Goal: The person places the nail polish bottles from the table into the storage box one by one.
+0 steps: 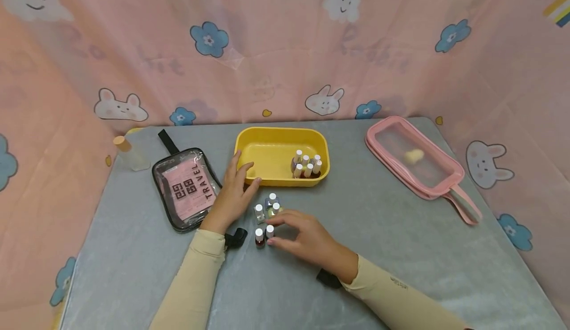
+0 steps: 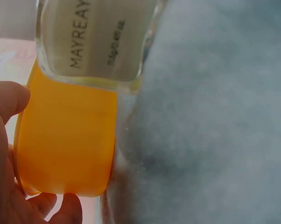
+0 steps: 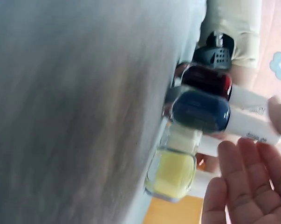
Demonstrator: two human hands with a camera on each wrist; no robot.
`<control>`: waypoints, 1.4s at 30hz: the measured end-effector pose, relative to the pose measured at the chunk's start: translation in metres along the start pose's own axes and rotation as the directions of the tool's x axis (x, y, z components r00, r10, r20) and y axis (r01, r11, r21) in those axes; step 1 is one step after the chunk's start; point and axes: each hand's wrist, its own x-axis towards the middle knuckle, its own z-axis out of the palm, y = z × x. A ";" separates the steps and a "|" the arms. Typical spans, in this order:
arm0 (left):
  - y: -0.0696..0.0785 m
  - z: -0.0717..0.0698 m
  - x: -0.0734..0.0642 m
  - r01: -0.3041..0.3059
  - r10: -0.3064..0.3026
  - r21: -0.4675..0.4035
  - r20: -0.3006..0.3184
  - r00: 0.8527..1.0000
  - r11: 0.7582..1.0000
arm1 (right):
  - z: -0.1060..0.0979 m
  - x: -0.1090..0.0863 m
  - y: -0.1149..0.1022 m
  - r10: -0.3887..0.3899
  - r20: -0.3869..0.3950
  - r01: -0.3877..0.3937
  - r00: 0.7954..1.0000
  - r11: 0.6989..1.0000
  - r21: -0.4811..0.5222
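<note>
Looked partway done: small white-capped glass bottles point(image 1: 309, 170) sat right in the yellow plastic tray point(image 1: 285, 182), five glass bottles point(image 1: 276, 210) remained mid-frame, left hand point(image 1: 229, 191) spread at its rim, right hand point(image 1: 307, 238) parted around the dark blue bottle point(image 3: 201, 112), pinch unclear, only left-wrist view resolving MAYREAY lettering point(image 2: 78, 37)

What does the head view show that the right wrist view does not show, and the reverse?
Only the head view shows the pink-rimmed pouch and the black-edged TRAVEL pouch.

Only the right wrist view shows the small print on the blue bottle's white cap.

Both show the right hand and the yellow bottle.
</note>
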 end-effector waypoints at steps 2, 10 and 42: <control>0.000 0.000 0.000 0.003 -0.003 0.000 0.000 1.000 1.000 | 0.003 0.000 -0.001 0.019 0.007 -0.019 1.000 1.000 0.016; -0.001 -0.001 0.001 -0.003 0.003 -0.004 -0.004 1.000 1.000 | 0.002 0.008 -0.003 0.066 0.009 -0.067 0.998 0.996 0.065; -0.004 0.000 0.003 0.014 -0.015 0.007 0.012 1.000 1.000 | -0.061 0.247 0.031 0.387 0.164 -0.319 0.907 0.888 -0.330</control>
